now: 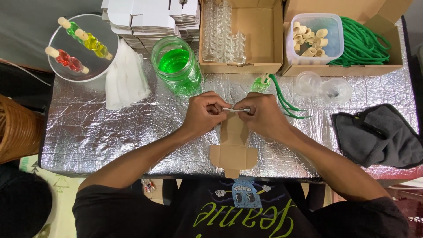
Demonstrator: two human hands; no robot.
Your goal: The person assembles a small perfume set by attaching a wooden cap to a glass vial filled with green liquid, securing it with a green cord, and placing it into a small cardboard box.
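While the crinkled silver foil-covered surface (110, 132) carries everything within arm's reach, its far left holds a round clear glass dish (99, 31) with three small corked bottles of green, yellow and red liquid (83, 42) lying on their sides, apparently kept from rolling by the rim. Just right of it lies a stack of folded white tissue (125, 77), and behind that rest piles of flat white card boxes (150, 17). A clear glass jar of bright green liquid (176, 64) stands upright and open near the middle.

At the centre, the left hand (203, 113) and the right hand (261, 115) meet knuckle to knuckle above a flat brown cardboard cut-out (233, 152) that lies on the surface beneath them. Both sets of fingers are pressed together, pinching a thin white strip (233, 109) stretched level between them, each hand taking one end so it stays taut.

Just behind the right hand, a small green-filled corked bottle with a green cord (264, 83) sits close by. Farther right, an open brown carton of clear small bottles (222, 33), a clear plastic tub of corks (310, 39), a coil of green cord (363, 44) and a dark grey cloth (379, 134) stay grouped by kind.
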